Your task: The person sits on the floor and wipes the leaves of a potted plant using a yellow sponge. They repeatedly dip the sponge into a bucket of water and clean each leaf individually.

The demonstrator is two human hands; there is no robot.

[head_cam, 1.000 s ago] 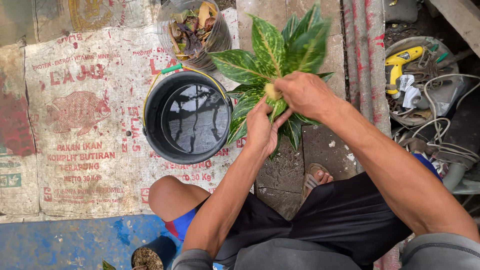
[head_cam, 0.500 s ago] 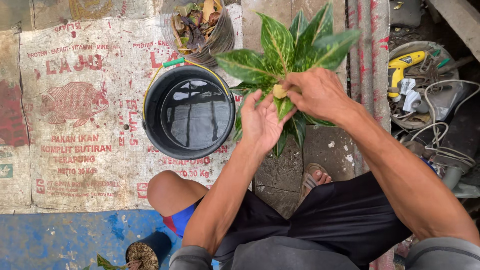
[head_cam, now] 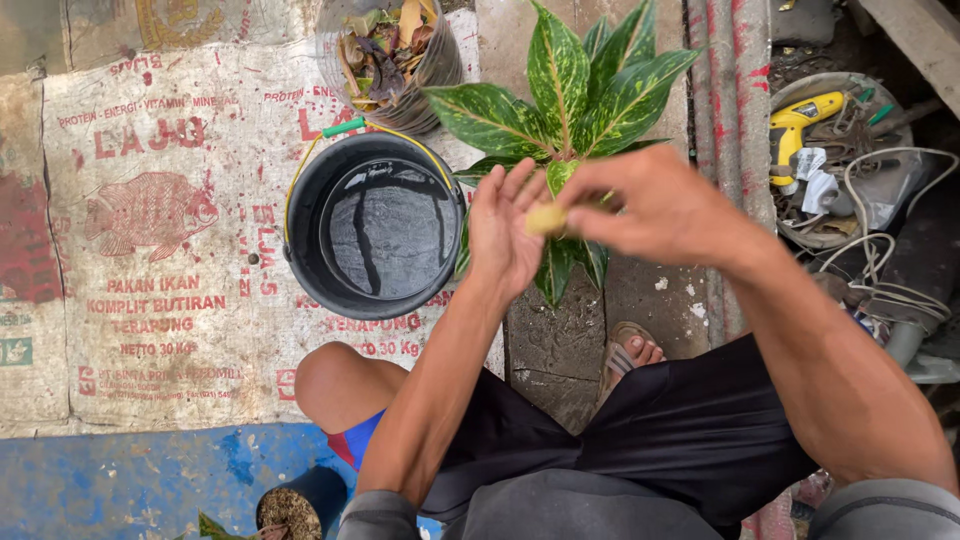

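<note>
Plant cutting: held up over the concrete floor, just right of the bucket; glossy pointed leaves, green with yellow veining, on a pale stub of stem.
Right hand: fingers pinched shut on the stem, so the leaves fan away from the body.
Left hand: open, palm against the stem end, not gripping.
Bucket: black, round, smooth plastic, holding water.
Sack: woven, printed, laid flat under the bucket.
Leaf container: clear plastic, full of dry leaves.
</note>
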